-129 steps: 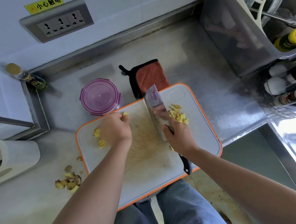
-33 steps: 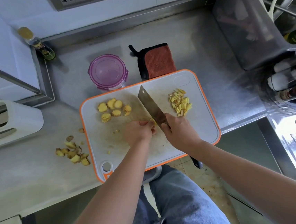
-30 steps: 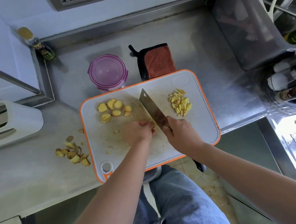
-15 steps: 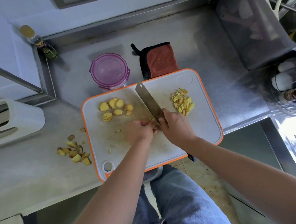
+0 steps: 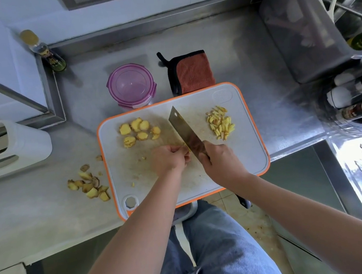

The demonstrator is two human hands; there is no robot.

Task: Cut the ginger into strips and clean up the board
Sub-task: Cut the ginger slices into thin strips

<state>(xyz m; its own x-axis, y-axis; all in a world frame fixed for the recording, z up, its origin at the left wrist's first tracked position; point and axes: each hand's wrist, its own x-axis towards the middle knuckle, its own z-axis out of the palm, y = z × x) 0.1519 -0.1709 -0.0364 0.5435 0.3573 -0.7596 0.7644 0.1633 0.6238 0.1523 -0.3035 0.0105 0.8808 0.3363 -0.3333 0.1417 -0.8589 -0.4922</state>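
The tabletop (image 5: 39, 212) carries the orange-rimmed cutting board (image 5: 244, 159), whose near edge overhangs toward you. On it the cleaver (image 5: 185, 132) stands edge-down mid-board. Its long axis runs from the handle at near right to the squared tip at far left.

Your right hand (image 5: 220, 161) is wrapped tight around the cleaver at the heel of the blade. Your left hand (image 5: 169, 160) has its fingers curled down, pinning a ginger piece (image 5: 187, 150) against the board, right beside the blade.

Tuck those fingertips behind the knuckles and let the flat of the blade ride against them. Make thin, parallel cuts, stepping the left hand back after each one.

The uncut ginger slices (image 5: 138, 131) lie at far left of the board, roundish and flat, with no clear long axis. The ginger strips (image 5: 220, 123) are heaped at far right, most of them pointing roughly far-to-near. The pinned piece is mostly hidden, so I cannot tell which way it points.
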